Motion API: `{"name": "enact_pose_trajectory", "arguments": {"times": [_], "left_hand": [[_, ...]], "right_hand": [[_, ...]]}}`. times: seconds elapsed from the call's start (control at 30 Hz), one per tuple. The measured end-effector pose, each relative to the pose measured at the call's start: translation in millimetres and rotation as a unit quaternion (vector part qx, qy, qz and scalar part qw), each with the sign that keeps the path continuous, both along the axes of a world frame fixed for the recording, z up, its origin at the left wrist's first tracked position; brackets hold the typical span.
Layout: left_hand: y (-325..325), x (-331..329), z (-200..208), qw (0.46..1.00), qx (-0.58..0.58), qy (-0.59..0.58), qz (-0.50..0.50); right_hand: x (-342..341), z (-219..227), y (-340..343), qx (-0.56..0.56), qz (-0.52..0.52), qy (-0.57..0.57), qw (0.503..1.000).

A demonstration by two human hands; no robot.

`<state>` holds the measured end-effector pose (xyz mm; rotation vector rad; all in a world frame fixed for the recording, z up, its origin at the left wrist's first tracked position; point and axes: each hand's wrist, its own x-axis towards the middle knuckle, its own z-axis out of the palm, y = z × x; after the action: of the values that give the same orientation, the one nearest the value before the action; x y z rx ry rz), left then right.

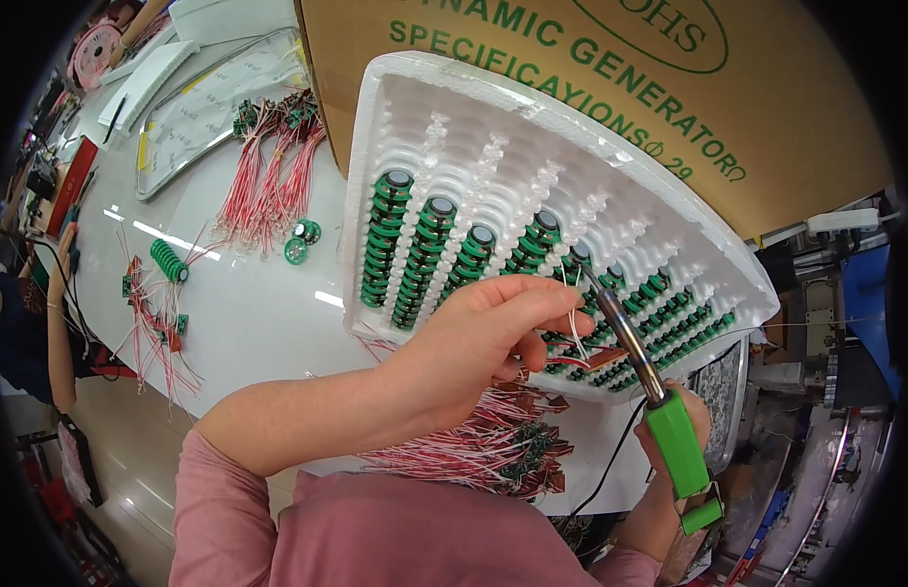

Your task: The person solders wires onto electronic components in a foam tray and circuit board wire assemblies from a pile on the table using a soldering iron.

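My left hand (pixel 485 328) is closed, thumb and fingertips pinching thin white wires (pixel 573 318) over the foam tray. In my right hand (pixel 652 458) is a soldering iron (pixel 677 445) with a green handle and metal barrel. Its tip points up and left, close to the wires; whether they touch I cannot tell. Below sits a white foam tray (pixel 544 101) with rows of stacked round parts (pixel 439 230), green-rimmed with grey centres. A small brown board with red and white wires (pixel 600 358) lies under my left fingers, partly hidden.
A large cardboard box (pixel 767 108) stands behind the tray. Bundles of red and white wires with boards lie in front (pixel 473 445) and at back left (pixel 268 186). Loose round parts (pixel 170 261) sit on the white table. A person's arm (pixel 59 323) shows at far left.
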<state>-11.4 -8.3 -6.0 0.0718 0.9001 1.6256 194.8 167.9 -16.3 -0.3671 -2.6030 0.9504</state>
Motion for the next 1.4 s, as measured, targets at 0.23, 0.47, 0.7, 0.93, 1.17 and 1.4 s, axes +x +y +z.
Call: {"name": "enact_pose_trajectory", "arguments": {"times": [0.23,0.47,0.7,0.93,1.17,1.4], "left_hand": [[-0.6,-1.0,0.2,1.000,0.003,-0.003,-0.005],[-0.7,-0.6,-0.1,1.000,0.001,0.002,-0.005],[-0.7,-1.3,0.9,1.000,0.002,-0.002,-0.006],[-0.2,-0.2,-0.9,1.000,0.002,0.005,-0.003],[-0.1,0.2,-0.4,1.000,-0.002,-0.002,0.002],[-3.1,-2.3,-2.6,1.000,0.005,-0.002,0.002]], "right_hand": [[16.7,-13.3,2.4,-0.137,-0.070,0.044,0.987],[-9.3,13.9,-8.5,0.097,0.032,0.018,0.995],[6.3,3.2,-3.8,-0.136,-0.129,-0.054,0.981],[-1.7,7.6,-6.4,0.046,-0.003,0.021,0.999],[-0.9,5.4,-7.6,-0.023,-0.014,0.022,0.999],[-3.7,0.9,-8.7,-0.012,0.001,0.056,0.998]]}}
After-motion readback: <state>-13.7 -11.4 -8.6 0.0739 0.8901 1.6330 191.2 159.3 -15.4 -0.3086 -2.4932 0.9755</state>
